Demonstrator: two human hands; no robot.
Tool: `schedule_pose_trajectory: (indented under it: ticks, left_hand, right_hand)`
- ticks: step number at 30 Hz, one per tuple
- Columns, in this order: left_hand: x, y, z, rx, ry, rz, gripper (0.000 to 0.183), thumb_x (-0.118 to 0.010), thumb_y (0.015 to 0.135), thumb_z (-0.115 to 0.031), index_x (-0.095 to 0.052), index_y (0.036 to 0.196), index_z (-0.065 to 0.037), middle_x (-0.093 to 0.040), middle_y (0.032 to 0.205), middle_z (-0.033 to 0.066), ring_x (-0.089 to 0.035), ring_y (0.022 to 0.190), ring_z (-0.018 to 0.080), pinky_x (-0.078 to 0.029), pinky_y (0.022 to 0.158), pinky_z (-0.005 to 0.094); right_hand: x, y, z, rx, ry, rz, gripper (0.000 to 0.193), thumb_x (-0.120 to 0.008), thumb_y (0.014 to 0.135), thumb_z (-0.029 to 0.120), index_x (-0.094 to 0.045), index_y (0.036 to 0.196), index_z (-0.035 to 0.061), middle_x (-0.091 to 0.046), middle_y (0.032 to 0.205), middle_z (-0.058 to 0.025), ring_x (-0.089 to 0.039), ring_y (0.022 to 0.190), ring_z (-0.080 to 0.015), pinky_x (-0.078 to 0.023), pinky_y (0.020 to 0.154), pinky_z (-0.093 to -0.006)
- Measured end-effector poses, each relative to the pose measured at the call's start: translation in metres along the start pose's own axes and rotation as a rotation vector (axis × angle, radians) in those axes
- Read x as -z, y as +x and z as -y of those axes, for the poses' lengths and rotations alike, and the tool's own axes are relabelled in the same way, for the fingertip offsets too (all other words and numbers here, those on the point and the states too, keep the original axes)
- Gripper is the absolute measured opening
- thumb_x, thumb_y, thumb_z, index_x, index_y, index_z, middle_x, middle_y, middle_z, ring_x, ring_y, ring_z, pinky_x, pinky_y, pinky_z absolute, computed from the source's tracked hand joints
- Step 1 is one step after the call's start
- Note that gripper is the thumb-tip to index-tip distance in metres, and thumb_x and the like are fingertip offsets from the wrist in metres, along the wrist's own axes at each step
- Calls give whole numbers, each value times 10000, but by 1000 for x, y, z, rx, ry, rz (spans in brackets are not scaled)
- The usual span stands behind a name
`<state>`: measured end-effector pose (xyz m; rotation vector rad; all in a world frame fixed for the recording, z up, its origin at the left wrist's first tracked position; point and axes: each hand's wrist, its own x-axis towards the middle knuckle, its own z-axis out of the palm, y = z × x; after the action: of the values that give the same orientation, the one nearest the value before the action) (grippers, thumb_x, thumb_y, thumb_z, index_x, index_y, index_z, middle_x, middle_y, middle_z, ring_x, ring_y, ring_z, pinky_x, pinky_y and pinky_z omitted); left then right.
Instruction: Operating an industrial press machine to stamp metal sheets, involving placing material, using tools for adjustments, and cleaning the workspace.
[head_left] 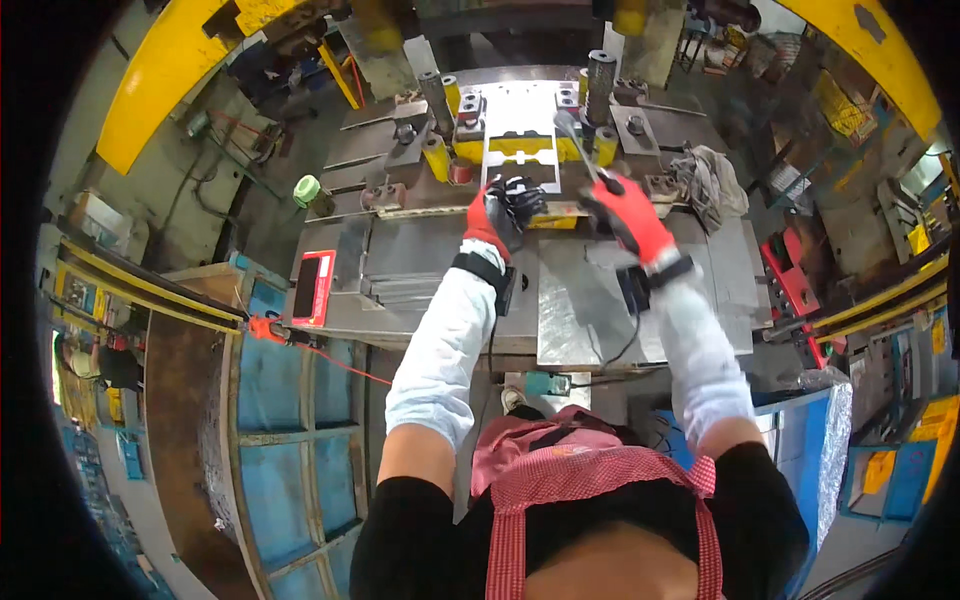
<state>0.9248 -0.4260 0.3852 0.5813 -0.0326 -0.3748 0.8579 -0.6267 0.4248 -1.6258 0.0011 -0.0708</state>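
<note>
risk: tool knock or left-hand tug could skew the cut-out metal sheet [525, 105] on the press die [470, 150] | right hand [630, 210]: grasping long-handled tool [577, 137] | left hand [508, 210]: curled at sheet's near edge, grip unclear | obstacles: 2 dark guide posts [601, 88] flanking; grey rag [712, 185] at right

The right hand's grip [625, 212] is holding a grey tool [577, 140]; the left hand's grip [508, 212] is overlapping a cut-out plate's [521, 157] near edge.
</note>
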Motion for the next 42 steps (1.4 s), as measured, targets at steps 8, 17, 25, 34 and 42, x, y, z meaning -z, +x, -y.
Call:
schedule_pose_trajectory:
  ticks: [8,17,25,34,42]
  left_hand:
    - [6,22,11,242,-163,86,426,-361,878,-342,-507,1046,21,-594,890,224,-603,745,321,-499,706,412]
    - [15,15,7,193,2,127,400,-396,890,-289,-492,1093,42,-598,948,170,-602,807,290,-501,762,384]
    - [8,-9,-7,-166,561,-7,317,-439,872,-259,-591,977,-1,-611,848,60,-575,776,164,-465,734,294]
    - [65,-275,-92,-724,1585,28,378,-487,839,-318,-574,1061,-25,-566,878,126,-527,822,227,-400,735,309]
    - [67,-495,-145,-607,697,-644,365,-424,866,-263,-516,1095,7,-583,953,126,-572,816,225,-465,706,329]
  right_hand:
    - [8,138,1,-30,52,201,219,-491,796,104,-565,989,31,-575,814,-38,-545,715,-124,-443,657,-252]
    - [64,-125,-48,-231,316,-68,467,-549,818,173,-384,1235,45,-588,816,-70,-483,519,-89,-393,449,-216]
    - [54,-133,-143,-474,352,-252,237,-556,800,163,-535,1000,38,-574,787,-47,-558,648,-149,-460,557,-258]
    - [66,-171,-112,-386,126,-245,246,-524,817,236,-523,977,49,-544,717,-18,-406,468,-77,-336,414,-229]
    - [13,-144,-71,-281,126,-20,347,-501,829,109,-446,1167,54,-564,757,-43,-416,455,-65,-340,403,-208]
